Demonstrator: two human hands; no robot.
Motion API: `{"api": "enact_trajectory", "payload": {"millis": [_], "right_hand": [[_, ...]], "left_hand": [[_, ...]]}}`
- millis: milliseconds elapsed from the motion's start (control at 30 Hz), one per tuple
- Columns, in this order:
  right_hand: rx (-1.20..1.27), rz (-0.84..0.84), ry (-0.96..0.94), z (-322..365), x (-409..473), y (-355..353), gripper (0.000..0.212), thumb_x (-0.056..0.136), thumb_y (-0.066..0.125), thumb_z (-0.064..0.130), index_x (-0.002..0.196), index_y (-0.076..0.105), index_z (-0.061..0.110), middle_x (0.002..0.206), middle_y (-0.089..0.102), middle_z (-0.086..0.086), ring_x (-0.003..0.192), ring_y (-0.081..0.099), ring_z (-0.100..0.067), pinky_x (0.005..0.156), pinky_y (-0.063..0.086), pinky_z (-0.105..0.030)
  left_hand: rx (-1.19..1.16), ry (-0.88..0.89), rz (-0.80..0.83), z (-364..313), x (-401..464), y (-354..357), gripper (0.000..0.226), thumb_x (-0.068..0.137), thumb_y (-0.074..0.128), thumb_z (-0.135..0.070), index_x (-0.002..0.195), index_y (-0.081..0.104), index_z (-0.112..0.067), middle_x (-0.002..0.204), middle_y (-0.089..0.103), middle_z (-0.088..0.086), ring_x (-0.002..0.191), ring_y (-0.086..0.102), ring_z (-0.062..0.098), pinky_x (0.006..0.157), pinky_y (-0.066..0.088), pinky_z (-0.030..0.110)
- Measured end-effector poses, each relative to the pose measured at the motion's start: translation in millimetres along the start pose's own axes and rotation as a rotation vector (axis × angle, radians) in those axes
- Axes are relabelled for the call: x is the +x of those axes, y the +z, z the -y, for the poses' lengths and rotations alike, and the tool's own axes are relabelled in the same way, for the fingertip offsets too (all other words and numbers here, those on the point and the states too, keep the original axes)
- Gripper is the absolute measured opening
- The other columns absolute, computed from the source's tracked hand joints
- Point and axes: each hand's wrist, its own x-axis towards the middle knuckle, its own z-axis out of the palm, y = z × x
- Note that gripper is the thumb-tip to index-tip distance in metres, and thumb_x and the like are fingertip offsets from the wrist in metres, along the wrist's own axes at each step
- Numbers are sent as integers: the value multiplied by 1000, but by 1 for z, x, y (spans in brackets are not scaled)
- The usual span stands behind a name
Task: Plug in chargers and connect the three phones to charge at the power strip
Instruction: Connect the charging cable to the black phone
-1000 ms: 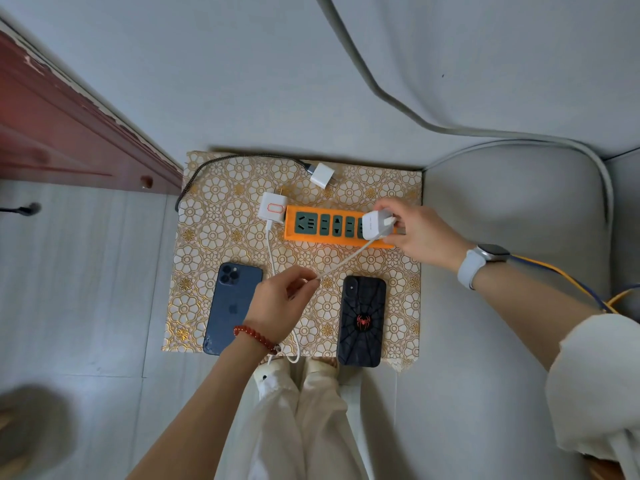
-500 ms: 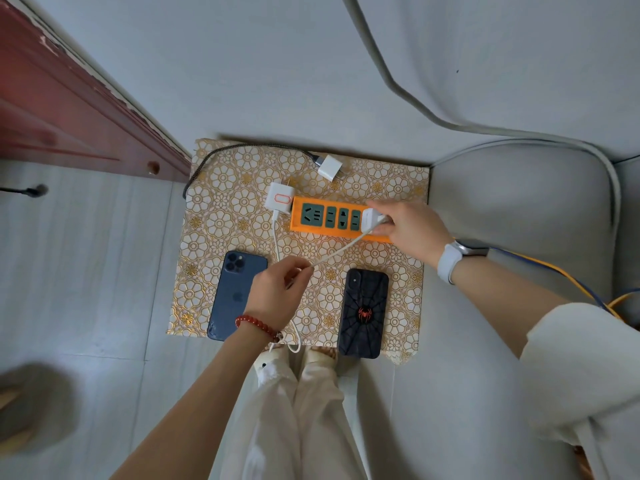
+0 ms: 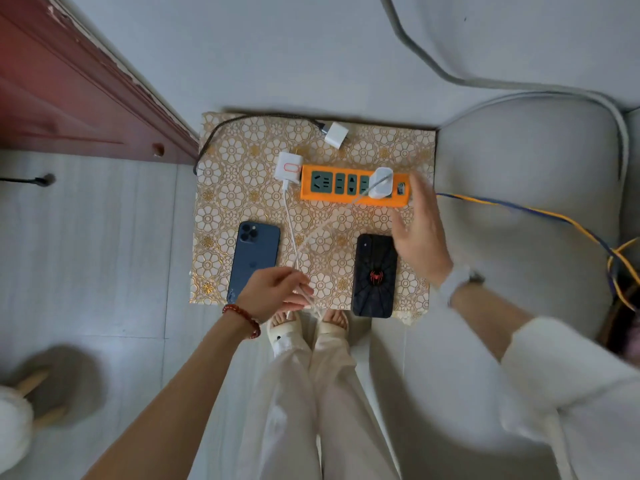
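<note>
Right hand (image 3: pixel 417 233) open, fingers spread and fairly straight, holding nothing; motion-blurred. It hovers over the patterned desk (image 3: pixel 242 161), palm turned left, wrist with a pale watch band toward the body, forearm running back to a white sleeve. Just left of its fingertips sits the white charger (image 3: pixel 380 183), plugged into the right end of the orange power strip (image 3: pixel 346 199); hand and charger look apart, though blur makes contact hard to rule out. Below and just left of its palm lies the black spider phone (image 3: pixel 374 275), face down, untouched.

Left hand (image 3: pixel 273 291) curled, thumb and fingers pinching the white cable (image 3: pixel 322 230) that runs up-right to the plugged charger. A second white cable passes beside the same fingers; whether it is also gripped, cannot tell. Red bead bracelet on the wrist, forearm coming from lower left. Just left of this hand lies the blue phone (image 3: pixel 254 259), face down, partly under the knuckles. Up from this hand, a second white charger (image 3: pixel 288 167) lies against the strip's left end, unplugged. Farther up, a third white charger (image 3: pixel 336 135) on a dark cable lies loose near the desk's far edge.
</note>
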Motion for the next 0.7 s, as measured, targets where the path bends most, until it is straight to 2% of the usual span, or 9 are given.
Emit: {"api": "enact_trajectory", "payload": {"millis": [67, 133, 200, 233, 300, 367, 433, 567, 700], "right_hand": [[156, 175, 64, 10, -49, 15, 57, 82, 44, -9, 136, 32, 4, 141, 36, -17, 134, 32, -23, 116, 23, -34], [238, 591, 138, 29, -89, 28, 63, 82, 43, -2, 139, 26, 19, 139, 41, 0, 127, 31, 7, 110, 26, -17], [266, 790, 133, 44, -113, 39, 45, 89, 41, 9, 132, 32, 20, 103, 56, 14, 82, 47, 27, 73, 39, 2], [268, 772, 129, 49, -119, 43, 30, 93, 38, 12, 123, 40, 15, 87, 56, 13, 57, 49, 20, 52, 38, -1], [258, 674, 165, 59, -116, 40, 19, 97, 34, 12, 104, 51, 6, 87, 65, -1, 42, 48, 8, 43, 37, -9], [355, 621, 267, 66, -106, 24, 21, 96, 34, 9, 92, 54, 4, 92, 68, -13, 56, 59, 10, 56, 48, -7], [644, 525, 465, 72, -93, 2, 17, 94, 40, 7, 90, 56, 3, 89, 70, -17, 75, 71, -11, 68, 58, -20], [1262, 196, 574, 87, -65, -43, 16, 92, 44, 10, 96, 57, 1, 89, 74, -15, 89, 70, -32, 70, 59, -32], [1370, 66, 509, 99, -54, -55, 18, 95, 43, 15, 90, 58, 6, 92, 73, -13, 91, 70, -27, 79, 58, -36]], "left_hand": [[-219, -1, 47, -12, -3, -3, 18, 90, 49, -13, 79, 62, -9, 75, 74, 3, 76, 71, 23, 62, 58, 25], [-328, 13, 85, -25, -3, -1, 16, 90, 49, -14, 81, 61, -8, 75, 75, 1, 74, 72, 22, 60, 58, 24], [-352, 25, 110, -39, -5, 2, 15, 89, 50, -14, 80, 61, -9, 75, 75, 1, 69, 72, 21, 57, 58, 22], [-355, 35, 117, -45, -8, 2, 16, 89, 50, -15, 80, 61, -9, 75, 75, 1, 67, 71, 20, 56, 58, 22], [-416, 61, 107, -54, -11, -1, 18, 90, 47, -16, 81, 61, -10, 75, 75, 1, 66, 71, 20, 55, 57, 21], [-491, 115, 69, -57, -13, -5, 23, 92, 42, -18, 87, 63, -13, 82, 75, 0, 73, 71, 18, 61, 58, 22], [-429, 142, 42, -52, -16, -6, 23, 94, 40, -14, 102, 61, -20, 102, 71, -1, 93, 68, 17, 80, 56, 29], [274, 172, 285, -22, -38, 25, 46, 91, 47, -14, 135, 35, -18, 138, 43, 1, 127, 38, 14, 108, 31, 34], [464, 363, 311, -21, -59, 50, 15, 91, 47, -11, 100, 58, -12, 104, 62, 6, 90, 57, 1, 85, 47, 23]]}}
